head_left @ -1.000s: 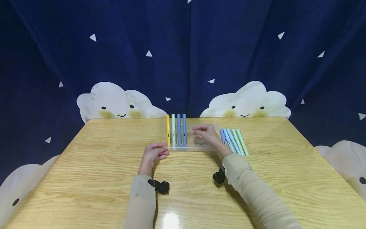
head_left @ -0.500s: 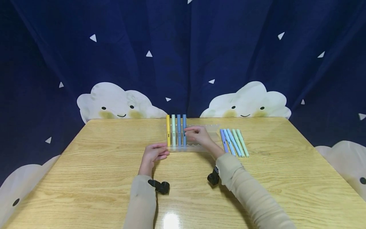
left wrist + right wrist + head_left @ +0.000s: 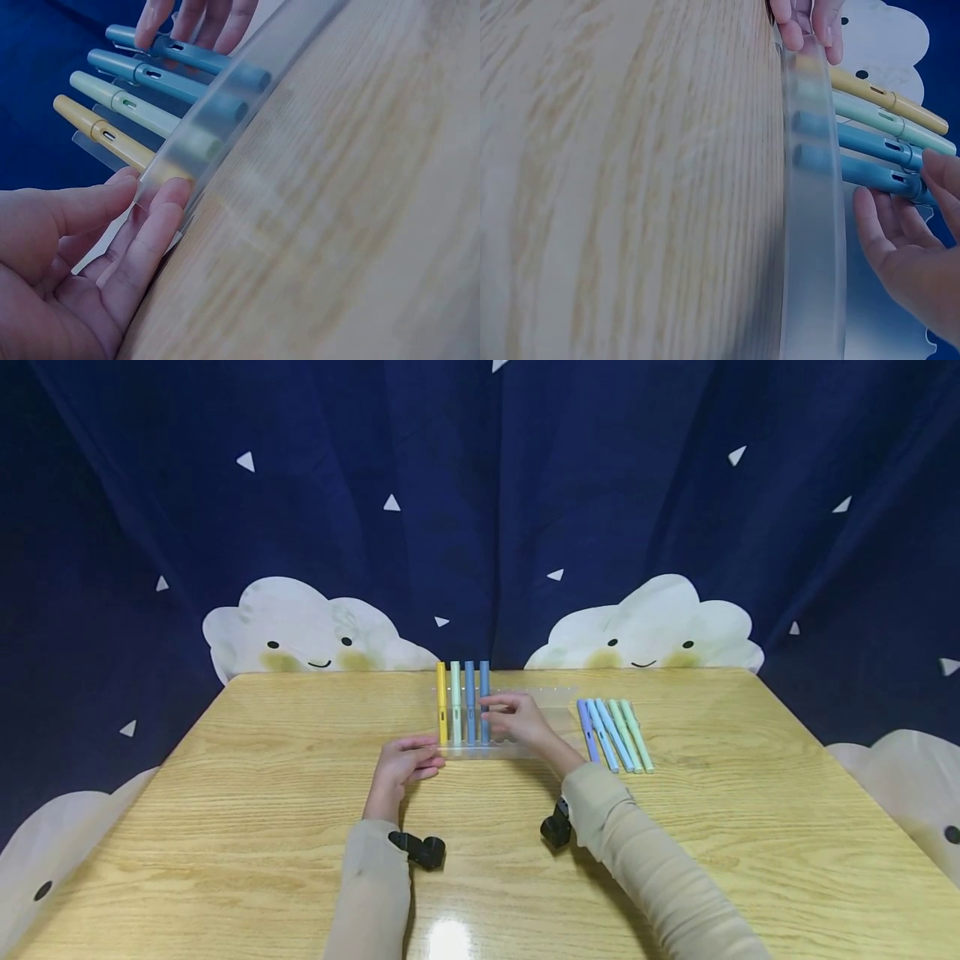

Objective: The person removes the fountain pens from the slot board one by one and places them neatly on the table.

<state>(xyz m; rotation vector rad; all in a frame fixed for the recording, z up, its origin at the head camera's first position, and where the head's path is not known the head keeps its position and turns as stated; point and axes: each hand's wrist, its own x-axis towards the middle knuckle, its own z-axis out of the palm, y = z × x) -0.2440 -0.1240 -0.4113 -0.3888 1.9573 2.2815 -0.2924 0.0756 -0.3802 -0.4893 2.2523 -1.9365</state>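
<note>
A clear pen stand (image 3: 525, 750) stands toward the back of the table. Leaning in its left slots are a yellow pen (image 3: 441, 693), a pale green pen (image 3: 455, 693) and two blue pens, the left one (image 3: 470, 689) and the right one (image 3: 484, 677). My left hand (image 3: 405, 766) holds the stand's front left corner between thumb and fingers (image 3: 161, 217). Over the stand, my right hand (image 3: 521, 722) pinches the right blue pen near its middle, thumb on one side; the right wrist view shows the fingers (image 3: 877, 225) along the pen's other side.
Right of the stand, several capped pens lie side by side on the wooden table (image 3: 262, 827): a purple one (image 3: 587, 731), light blue ones (image 3: 606, 735) and light green ones (image 3: 636, 735). A dark blue curtain (image 3: 480, 510) with clouds hangs behind the table's back edge.
My right hand has moved left along the stand, from beside the right blue pen onto it. The left hand has stayed at the corner, and the pens look unmoved.
</note>
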